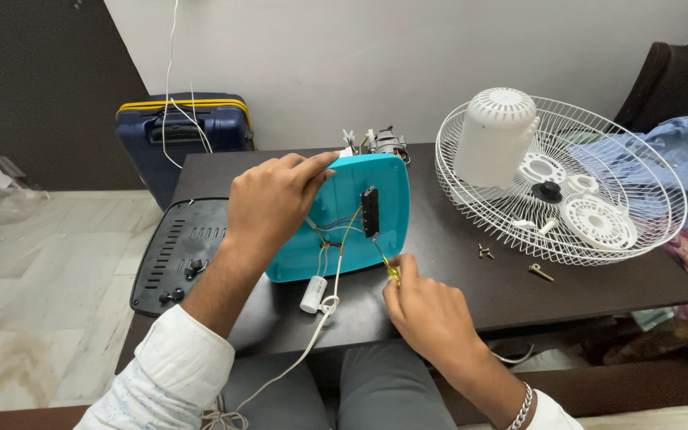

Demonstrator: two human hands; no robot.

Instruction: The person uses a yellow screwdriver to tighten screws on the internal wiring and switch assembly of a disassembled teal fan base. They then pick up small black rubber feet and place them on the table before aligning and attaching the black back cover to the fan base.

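A turquoise fan base shell (380,185) stands tilted on the dark table (455,279), its open underside facing me. My left hand (274,201) grips its upper left edge. Inside it sit a black switch block (370,212) and thin coloured wires (330,231). My right hand (428,309) pinches a thin yellow-handled tool (389,266) whose tip points up at the switch block. A small white capacitor (312,294) hangs from the wires at the shell's lower edge. A white power cord (296,358) trails off the table toward my lap.
A white wire fan guard (654,171) lies at right, holding a white motor cover (494,134) and small plastic parts. Loose screws (485,252) and a brass bolt (541,272) lie near it. A black vented panel (173,251) overhangs the table's left edge. A blue suitcase (189,131) stands behind.
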